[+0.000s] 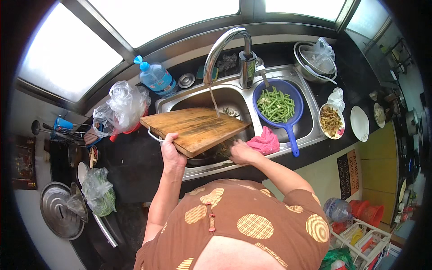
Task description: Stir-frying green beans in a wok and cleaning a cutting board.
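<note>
My left hand point(173, 152) grips the near left edge of a thick wooden cutting board point(199, 126), beside its metal handle point(154, 135). The board is tilted over the left basin of a steel double sink point(241, 98). Water from a chrome faucet point(212, 50) runs onto its far edge. Just past the board's near right side, my right hand point(243, 152) reaches down into the basin; its fingers are blurred, and I cannot tell if they hold anything. Wet scraps point(229, 112) show in the basin, partly hidden by the board. Beside that hand lies a pink cloth point(265, 141).
A blue strainer point(298, 101) of cut green beans rests over the right basin. Left of the sink are a water bottle point(158, 79) and plastic bags point(121, 104). To the right are stacked metal bowls point(305, 69), a bowl of food scraps point(331, 121) and a white dish point(359, 123).
</note>
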Available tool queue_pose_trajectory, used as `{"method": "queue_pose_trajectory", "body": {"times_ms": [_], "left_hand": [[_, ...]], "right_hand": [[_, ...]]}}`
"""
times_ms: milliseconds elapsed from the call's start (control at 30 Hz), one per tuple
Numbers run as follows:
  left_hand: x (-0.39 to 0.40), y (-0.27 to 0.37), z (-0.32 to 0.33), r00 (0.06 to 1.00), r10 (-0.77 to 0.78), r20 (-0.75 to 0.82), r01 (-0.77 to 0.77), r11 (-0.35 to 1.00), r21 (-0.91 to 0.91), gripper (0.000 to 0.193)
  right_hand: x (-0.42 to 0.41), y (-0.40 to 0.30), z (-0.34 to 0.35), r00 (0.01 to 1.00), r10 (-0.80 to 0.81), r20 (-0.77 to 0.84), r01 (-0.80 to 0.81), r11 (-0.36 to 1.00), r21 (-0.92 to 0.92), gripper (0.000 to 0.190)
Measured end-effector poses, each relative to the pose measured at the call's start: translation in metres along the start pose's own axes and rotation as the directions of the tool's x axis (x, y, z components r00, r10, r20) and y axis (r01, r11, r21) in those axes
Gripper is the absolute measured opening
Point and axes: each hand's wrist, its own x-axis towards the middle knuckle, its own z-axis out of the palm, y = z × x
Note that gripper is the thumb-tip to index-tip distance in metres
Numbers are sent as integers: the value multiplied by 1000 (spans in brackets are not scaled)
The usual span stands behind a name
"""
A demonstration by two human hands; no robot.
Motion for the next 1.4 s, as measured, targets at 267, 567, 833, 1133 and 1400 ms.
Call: {"method": "queue_pose_trajectory", "body": {"times_ms": [267, 567, 833, 1133, 1400], "left_hand": [[-7, -37, -9, 999, 29, 34, -34, 986, 160, 42], [-12, -64, 7, 986, 48, 160, -103, 928, 359, 28], [-3, -54, -6, 986, 111, 125, -150, 916, 372, 56], [-2, -48, -17, 945, 327, 7, -256, 725, 640, 37], [-2, -49, -20, 962, 274, -15, -210, 770, 602, 34]], "right_hand": [[-1, 28, -75, 919, 284, -273, -97, 835, 541, 39], [111, 9, -104, 919, 331, -216, 153, 208, 966, 36], [60, -90, -91, 678, -185, -712, 729, 295, 618, 49], [173, -19, -2, 849, 1, -528, 342, 761, 551, 61], [204, 77, 68, 832, 543, 113, -412, 468, 782, 74]]}}
